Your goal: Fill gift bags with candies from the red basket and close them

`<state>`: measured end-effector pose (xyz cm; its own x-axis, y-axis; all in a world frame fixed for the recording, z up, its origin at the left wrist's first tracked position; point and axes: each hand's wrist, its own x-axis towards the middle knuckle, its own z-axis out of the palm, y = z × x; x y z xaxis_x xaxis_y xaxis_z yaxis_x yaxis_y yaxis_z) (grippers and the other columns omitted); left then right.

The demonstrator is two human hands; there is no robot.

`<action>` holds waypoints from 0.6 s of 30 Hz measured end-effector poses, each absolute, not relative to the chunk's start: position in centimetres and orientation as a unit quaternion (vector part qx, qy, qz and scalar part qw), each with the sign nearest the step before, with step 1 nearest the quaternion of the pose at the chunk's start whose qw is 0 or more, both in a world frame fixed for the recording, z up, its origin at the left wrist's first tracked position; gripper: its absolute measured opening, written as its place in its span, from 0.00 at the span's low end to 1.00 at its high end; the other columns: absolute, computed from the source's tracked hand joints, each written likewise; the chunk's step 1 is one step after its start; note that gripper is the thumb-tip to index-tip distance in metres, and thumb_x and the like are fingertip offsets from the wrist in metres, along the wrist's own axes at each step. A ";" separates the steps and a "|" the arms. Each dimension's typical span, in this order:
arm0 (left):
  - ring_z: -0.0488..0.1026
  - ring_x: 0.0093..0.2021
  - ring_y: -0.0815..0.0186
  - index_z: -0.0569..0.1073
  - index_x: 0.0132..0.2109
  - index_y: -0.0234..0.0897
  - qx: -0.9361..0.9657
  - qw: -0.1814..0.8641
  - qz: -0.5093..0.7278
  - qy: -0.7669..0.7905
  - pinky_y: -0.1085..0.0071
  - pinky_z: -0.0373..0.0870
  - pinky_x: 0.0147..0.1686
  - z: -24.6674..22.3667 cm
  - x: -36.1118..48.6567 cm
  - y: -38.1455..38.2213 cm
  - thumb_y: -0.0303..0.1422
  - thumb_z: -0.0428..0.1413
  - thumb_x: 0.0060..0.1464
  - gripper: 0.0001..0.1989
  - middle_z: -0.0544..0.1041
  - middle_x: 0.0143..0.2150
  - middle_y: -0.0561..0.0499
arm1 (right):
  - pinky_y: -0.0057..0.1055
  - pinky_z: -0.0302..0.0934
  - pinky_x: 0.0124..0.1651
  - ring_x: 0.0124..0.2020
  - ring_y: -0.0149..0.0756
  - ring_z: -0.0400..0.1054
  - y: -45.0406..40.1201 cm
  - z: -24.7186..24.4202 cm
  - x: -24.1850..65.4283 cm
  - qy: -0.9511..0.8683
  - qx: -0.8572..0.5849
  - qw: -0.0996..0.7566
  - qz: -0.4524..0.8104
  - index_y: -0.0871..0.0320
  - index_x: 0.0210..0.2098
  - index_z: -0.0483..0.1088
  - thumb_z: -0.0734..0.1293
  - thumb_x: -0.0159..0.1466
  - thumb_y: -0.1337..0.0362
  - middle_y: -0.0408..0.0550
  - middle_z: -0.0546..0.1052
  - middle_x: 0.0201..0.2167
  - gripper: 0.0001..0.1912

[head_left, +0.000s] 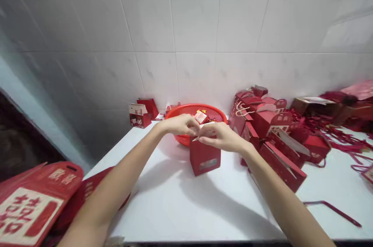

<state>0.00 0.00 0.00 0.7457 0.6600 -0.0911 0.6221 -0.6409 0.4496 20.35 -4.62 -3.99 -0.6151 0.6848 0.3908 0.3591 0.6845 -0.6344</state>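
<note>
- Printed red carton [32,204], nearest, fills the lower left of the frame.
- Left hand [185,124], at centre, pinches the top of the small red box [202,155].
- That box stands on the white table [163,208], just below centre.
- Right hand [218,135] pinches its top too.
- Red boxes [262,122] crowd the right.

Matt card box [205,153], shiny plastic basket [182,140], smooth tabletop [163,204].

Soft shadows [230,204] cross the table [163,216]; glare pales the tiled wall [349,31].
</note>
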 end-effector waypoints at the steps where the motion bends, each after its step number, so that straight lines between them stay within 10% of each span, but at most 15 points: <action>1: 0.69 0.33 0.68 0.82 0.42 0.35 0.902 0.243 0.043 0.354 0.75 0.60 0.32 0.0 0.0 0.1 0.28 0.55 0.48 0.15 0.78 0.32 0.53 | 0.35 0.69 0.45 0.43 0.39 0.75 -4.8 -4.6 20.8 -0.846 -0.314 0.372 0.215 0.55 0.42 0.75 0.67 0.64 0.61 0.47 0.80 0.40 0.08; 10: 0.74 0.39 0.64 0.81 0.44 0.37 0.889 0.281 0.032 0.361 0.74 0.65 0.37 -0.2 0.1 0.2 0.28 0.57 0.49 0.15 0.81 0.39 0.51 | 0.51 0.56 0.64 0.66 0.50 0.59 -4.1 -10.8 23.7 -0.713 -0.400 0.513 0.260 0.50 0.65 0.56 0.74 0.56 0.53 0.56 0.64 0.65 0.42; 18: 0.73 0.39 0.64 0.82 0.43 0.39 0.893 0.310 0.038 0.324 0.74 0.65 0.38 -0.3 -0.1 0.5 0.27 0.56 0.49 0.14 0.80 0.38 0.52 | 0.44 0.67 0.53 0.48 0.47 0.73 -3.6 -12.6 22.2 -0.669 -0.332 0.529 0.402 0.58 0.48 0.74 0.73 0.57 0.51 0.53 0.79 0.45 0.25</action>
<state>-0.06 0.49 -0.35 0.7867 0.6030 -0.1323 0.5555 -0.5978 0.5780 22.23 -3.61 -12.60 -0.2198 0.8703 0.4407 0.0191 0.4555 -0.8900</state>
